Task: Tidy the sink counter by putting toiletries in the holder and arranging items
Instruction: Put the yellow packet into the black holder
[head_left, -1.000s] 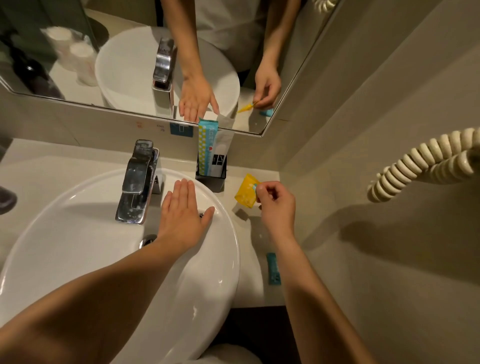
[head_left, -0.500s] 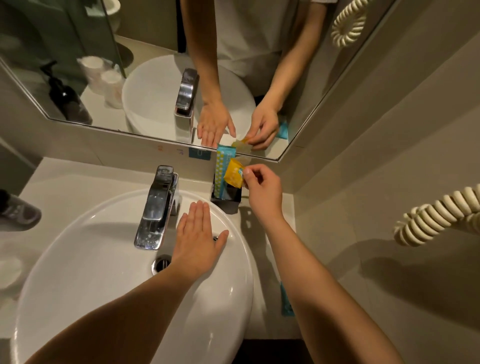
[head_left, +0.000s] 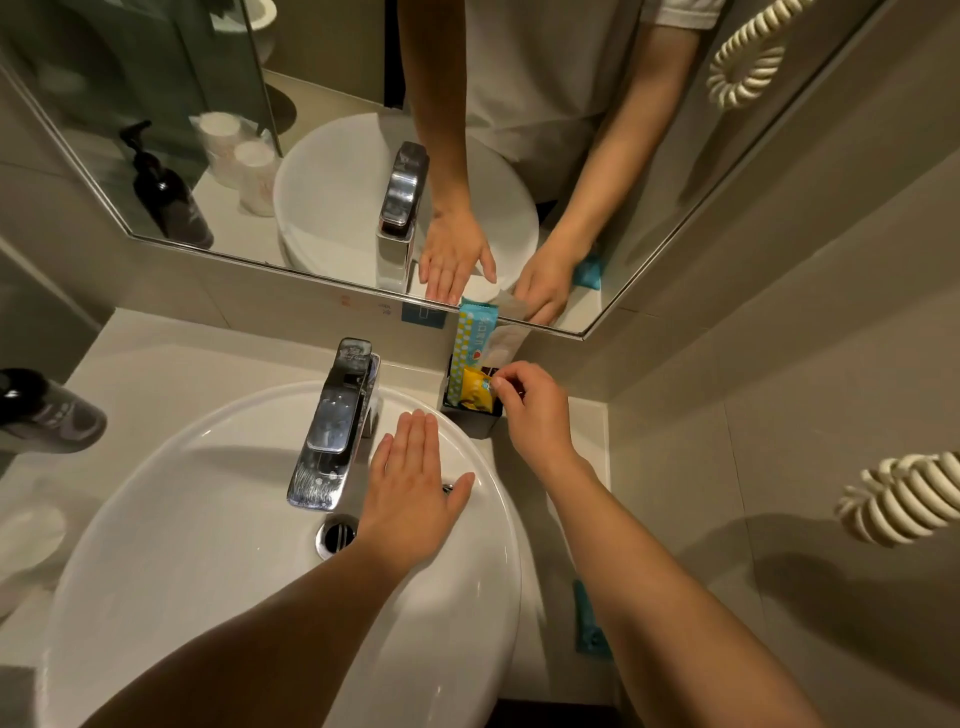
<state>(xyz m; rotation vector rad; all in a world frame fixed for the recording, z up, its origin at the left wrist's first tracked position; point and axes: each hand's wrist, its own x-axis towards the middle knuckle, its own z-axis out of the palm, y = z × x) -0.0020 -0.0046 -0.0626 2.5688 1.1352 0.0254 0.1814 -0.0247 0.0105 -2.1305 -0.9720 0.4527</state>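
Yellow sachet (head_left: 475, 396), pinched by the right hand (head_left: 530, 410), seems only partly inside the holder (head_left: 470, 415). Released early, it could tip out. Left hand (head_left: 413, 499) rests flat and empty on the basin (head_left: 208, 519).

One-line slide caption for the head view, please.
Right hand pinches a yellow packet into the black holder beside the basin; left hand rests flat on its rim.

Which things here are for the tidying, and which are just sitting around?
For tidying: holder, yellow packet pinched by the right hand, dotted blue packet, teal packet on the counter.

Just there: tap, sink, dark bottle, coiled cord, left hand.
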